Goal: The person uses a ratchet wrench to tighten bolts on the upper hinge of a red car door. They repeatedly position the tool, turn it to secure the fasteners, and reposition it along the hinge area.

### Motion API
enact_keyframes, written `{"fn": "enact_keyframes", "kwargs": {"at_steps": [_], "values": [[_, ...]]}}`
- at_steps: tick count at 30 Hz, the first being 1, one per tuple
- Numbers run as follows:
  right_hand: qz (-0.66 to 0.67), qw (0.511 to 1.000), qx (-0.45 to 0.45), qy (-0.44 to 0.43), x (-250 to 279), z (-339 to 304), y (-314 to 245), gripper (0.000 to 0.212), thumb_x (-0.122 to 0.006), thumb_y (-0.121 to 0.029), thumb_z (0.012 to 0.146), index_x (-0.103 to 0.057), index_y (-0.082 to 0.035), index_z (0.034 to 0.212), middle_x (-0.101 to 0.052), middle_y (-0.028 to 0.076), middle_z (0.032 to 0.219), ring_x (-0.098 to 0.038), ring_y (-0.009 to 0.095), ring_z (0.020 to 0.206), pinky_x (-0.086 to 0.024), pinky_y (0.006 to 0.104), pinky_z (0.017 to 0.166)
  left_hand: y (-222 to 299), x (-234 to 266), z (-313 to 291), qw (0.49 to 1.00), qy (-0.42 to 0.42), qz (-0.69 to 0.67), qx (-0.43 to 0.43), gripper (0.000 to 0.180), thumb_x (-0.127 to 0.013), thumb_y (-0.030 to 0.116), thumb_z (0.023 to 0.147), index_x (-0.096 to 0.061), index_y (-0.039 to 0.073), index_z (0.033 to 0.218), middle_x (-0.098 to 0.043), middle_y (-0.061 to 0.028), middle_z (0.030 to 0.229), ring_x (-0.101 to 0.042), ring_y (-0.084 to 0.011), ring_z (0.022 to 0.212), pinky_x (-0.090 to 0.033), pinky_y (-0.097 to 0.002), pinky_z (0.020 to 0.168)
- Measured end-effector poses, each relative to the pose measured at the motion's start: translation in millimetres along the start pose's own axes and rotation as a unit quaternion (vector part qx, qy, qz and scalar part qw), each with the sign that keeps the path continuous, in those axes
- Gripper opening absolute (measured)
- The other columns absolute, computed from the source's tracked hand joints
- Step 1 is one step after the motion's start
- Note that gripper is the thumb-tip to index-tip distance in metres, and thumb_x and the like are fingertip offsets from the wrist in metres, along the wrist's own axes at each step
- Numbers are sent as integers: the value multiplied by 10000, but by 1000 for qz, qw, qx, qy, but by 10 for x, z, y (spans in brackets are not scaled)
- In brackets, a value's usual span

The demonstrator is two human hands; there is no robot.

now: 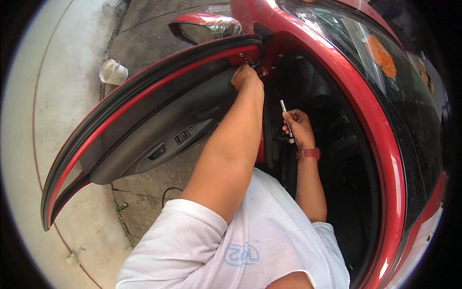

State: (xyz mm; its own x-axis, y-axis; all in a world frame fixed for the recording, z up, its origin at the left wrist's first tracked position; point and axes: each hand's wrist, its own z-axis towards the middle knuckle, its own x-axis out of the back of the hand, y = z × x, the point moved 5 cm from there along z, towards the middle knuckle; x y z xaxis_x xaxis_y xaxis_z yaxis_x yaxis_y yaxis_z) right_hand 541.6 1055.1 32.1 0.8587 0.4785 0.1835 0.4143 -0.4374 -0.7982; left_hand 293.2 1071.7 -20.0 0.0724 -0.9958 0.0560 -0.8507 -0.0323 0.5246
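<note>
The red car's door stands open, with its dark inner panel toward me. My left hand reaches to the door's front upper corner, by the gap at the car body, and its fingers are curled there. What they grip is hidden. Small metal parts show just beyond the fingertips. Over the dark door opening, my right hand is closed around a slim shiny metal socket extension bar. The bar stands nearly upright, its ends showing above and below the fingers.
A side mirror juts out beyond the door. A white bucket sits on the ground to the left, near a pale wall. The red door frame curves along my right. Window switches line the door's armrest.
</note>
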Motion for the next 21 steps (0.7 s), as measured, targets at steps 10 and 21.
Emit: {"fn": "enact_keyframes", "kwargs": {"at_steps": [10, 21], "values": [[10, 1000, 6, -5, 38, 4, 74, 226, -767, -220, 1007, -646, -34, 961, -650, 9, 789, -626, 82, 613, -482, 235, 528, 37, 87, -234, 991, -10, 42, -129, 185, -812, 192, 903, -854, 85, 1047, -825, -131, 1048, -786, -296, 988, -591, -411, 925], [5, 1000, 12, -4, 71, 12, 109, 238, -774, -245, 1002, -654, -40, 982, -647, 1, 785, -621, 80, 601, -483, 232, 522, -59, 132, -311, 988, 13, 81, -129, 168, -840, 232, 890, -861, 104, 997, -826, -126, 1001, -791, -312, 962, -600, -427, 895]]}}
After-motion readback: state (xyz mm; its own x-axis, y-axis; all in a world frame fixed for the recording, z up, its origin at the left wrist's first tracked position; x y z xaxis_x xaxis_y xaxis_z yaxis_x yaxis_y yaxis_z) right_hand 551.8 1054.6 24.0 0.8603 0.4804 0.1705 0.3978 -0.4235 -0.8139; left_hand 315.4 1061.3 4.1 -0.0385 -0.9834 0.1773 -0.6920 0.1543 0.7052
